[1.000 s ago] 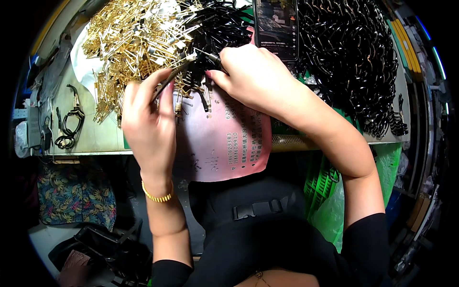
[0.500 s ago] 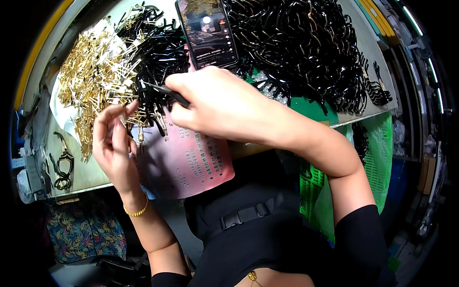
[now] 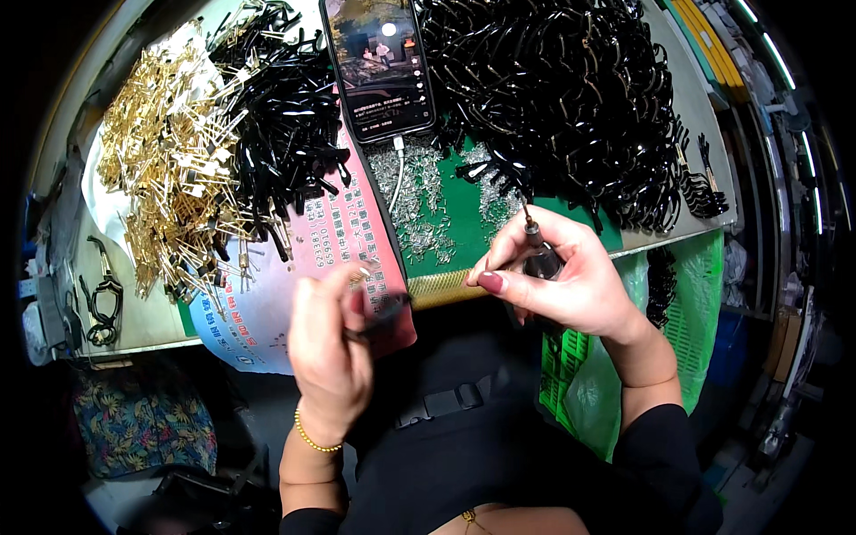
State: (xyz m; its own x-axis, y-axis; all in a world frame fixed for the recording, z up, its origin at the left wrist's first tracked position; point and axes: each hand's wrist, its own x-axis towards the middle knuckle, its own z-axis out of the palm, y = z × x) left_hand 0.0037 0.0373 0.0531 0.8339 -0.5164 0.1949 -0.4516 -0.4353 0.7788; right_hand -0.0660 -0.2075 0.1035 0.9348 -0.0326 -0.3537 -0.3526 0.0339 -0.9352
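My right hand (image 3: 571, 281) is closed around a black screwdriver (image 3: 540, 260), its thin tip pointing up and away. The thumb and forefinger of that hand are pressed together; whether they also pinch something tiny I cannot make out. My left hand (image 3: 332, 348), smeared by motion, pinches a slim eyeglass temple (image 3: 390, 315) with a gold end and a dark, blurred length. Between the hands lies a gold mesh-patterned strip (image 3: 443, 291) along the table's front edge. Small silver screws (image 3: 419, 201) are scattered over the green mat (image 3: 437, 254) beyond it.
Gold metal parts (image 3: 165, 152) are heaped at the left, beside black temples (image 3: 290, 116). A larger heap of black temples (image 3: 553, 98) fills the right. A phone (image 3: 379, 71) with a white cable stands between. Scissors (image 3: 105, 299) lie far left; a green basket (image 3: 704, 303) hangs right.
My right hand has drawn back from the black heap to the right front, the screwdriver now upright. My left hand has moved right and nearer from the gold heap, carrying a temple.
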